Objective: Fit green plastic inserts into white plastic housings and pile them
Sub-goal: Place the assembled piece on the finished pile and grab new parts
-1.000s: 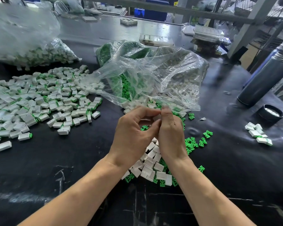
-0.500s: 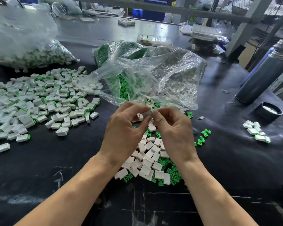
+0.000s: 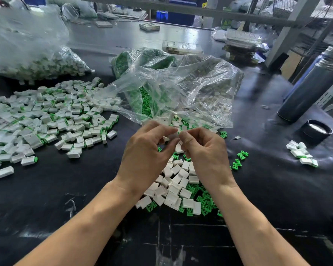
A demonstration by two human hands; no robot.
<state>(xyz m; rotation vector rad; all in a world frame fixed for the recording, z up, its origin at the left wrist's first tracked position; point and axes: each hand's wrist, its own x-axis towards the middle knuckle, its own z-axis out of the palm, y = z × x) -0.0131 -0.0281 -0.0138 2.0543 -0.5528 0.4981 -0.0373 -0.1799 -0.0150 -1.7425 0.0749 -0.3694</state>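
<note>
My left hand [image 3: 144, 152] and my right hand [image 3: 206, 152] meet fingertip to fingertip above the black table. Between them they pinch a small white housing [image 3: 173, 135]; whether a green insert is in it is hidden by the fingers. Under my hands lies a heap of empty white housings [image 3: 178, 181] mixed with loose green inserts [image 3: 203, 198]. A wide pile of assembled pieces [image 3: 52, 120], white with green ends, spreads across the left of the table.
An open clear plastic bag [image 3: 181, 87] with green inserts and white housings lies just behind my hands. Another full bag [image 3: 27, 52] sits far left. A dark flask [image 3: 311, 87] and its cap [image 3: 316, 130] stand at the right, near a small cluster of pieces [image 3: 301, 153].
My hands, pressed together a second ago, have drawn slightly apart and lifted a little; the fingertips still hold the small white piece between them.
</note>
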